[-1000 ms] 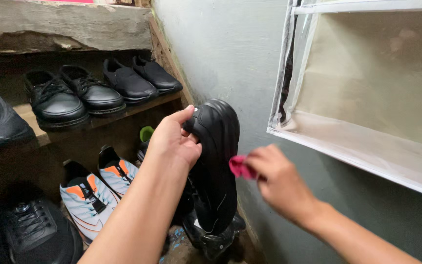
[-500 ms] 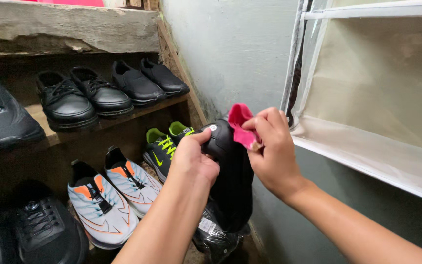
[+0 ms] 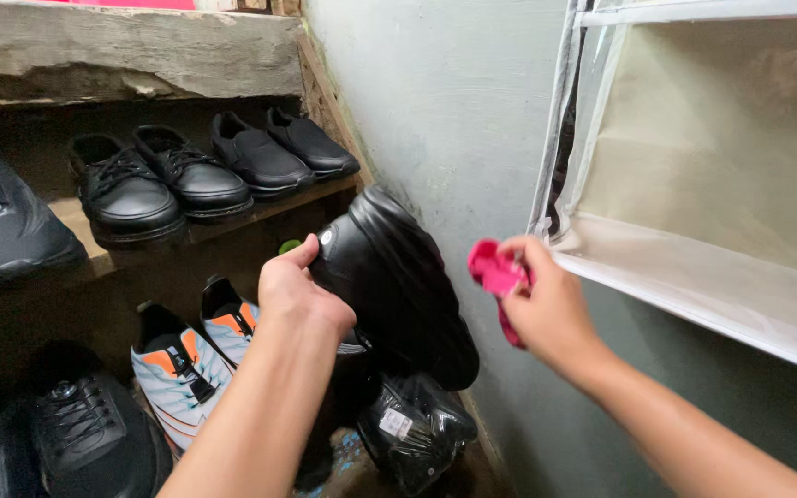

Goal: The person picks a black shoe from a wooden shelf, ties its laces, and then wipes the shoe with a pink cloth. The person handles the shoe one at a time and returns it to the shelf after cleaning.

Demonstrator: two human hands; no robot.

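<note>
while my left hand [image 3: 299, 293] grips a black shoe [image 3: 397, 284] by its heel end, fingers closed around it, i hold the shoe tilted in the air in front of the wooden shoe shelf [image 3: 232, 214]. my right hand [image 3: 546, 304] is pinched shut on a crumpled pink cloth [image 3: 495, 275], held just beside the shoe but apart from it. two pairs of black shoes [image 3: 205, 171] sit on the shelf, orange and white sneakers [image 3: 191, 355] stand below, and a shoe wrapped in clear plastic [image 3: 417, 429] lies on the floor. a white fabric rack [image 3: 694, 277] hangs on the grey wall [image 3: 445, 101] at right.
</note>
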